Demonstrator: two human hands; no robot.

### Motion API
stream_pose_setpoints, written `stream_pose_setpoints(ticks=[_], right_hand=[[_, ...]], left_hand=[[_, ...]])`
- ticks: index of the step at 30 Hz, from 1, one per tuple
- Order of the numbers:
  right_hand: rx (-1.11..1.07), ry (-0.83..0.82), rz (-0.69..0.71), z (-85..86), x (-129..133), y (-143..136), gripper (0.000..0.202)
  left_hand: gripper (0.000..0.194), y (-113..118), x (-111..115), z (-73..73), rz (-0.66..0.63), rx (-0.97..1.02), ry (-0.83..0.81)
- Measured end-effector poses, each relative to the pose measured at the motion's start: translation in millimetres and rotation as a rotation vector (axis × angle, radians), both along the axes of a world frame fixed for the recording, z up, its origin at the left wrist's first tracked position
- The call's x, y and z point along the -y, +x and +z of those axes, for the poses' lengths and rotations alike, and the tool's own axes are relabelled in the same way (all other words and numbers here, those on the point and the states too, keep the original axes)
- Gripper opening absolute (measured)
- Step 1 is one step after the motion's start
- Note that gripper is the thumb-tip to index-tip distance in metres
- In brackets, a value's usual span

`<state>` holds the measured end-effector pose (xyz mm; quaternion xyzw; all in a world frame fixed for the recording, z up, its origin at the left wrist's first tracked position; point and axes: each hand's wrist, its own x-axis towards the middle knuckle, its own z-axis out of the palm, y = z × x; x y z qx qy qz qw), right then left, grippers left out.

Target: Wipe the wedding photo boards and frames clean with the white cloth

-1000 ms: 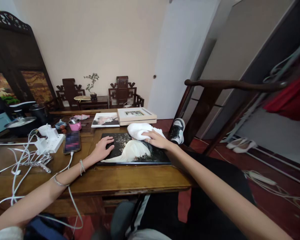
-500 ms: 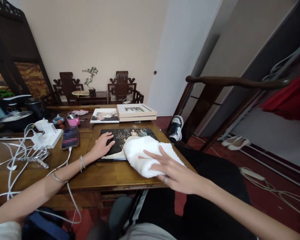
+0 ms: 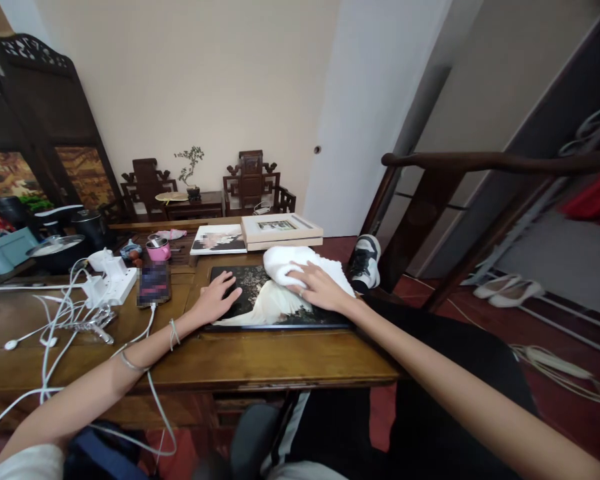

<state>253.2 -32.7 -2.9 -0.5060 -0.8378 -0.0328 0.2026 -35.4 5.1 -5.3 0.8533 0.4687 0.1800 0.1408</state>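
Note:
A dark photo panel (image 3: 275, 305) showing a pale gown lies flat on the wooden table. My left hand (image 3: 217, 298) rests on its left edge, fingers spread and nothing in them. Over the panel's far right part is a bunched white towel (image 3: 286, 259). My right hand (image 3: 319, 287) lies on this towel and grips it against the panel, with some fingers hidden in the folds. The towel covers the panel's upper right corner.
Behind the panel are a white photo board (image 3: 217, 239) and stacked pale frames (image 3: 283, 232). To the left lie a phone (image 3: 153, 283), a power strip (image 3: 115, 287) with tangled cables, and a pink cup (image 3: 159, 249). A wooden chair (image 3: 425, 200) stands at the right.
My right hand and the towel have moved away from me across the panel, from its near right edge to its far part, uncovering the gown. My left hand stays on the left edge.

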Motion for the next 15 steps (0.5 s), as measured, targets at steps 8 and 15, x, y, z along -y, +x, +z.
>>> stream_pose_setpoints(ticks=[8,15], right_hand=[[0.041,-0.185,0.342,22.4,97.7,-32.3,0.022],[0.021,-0.212,0.153,22.0,14.3,-7.4,0.037]], left_hand=[[0.048,3.7,6.9,2.3,0.025,-0.051,-0.008],[0.047,1.7,5.4,2.7,0.02,-0.065,0.008]])
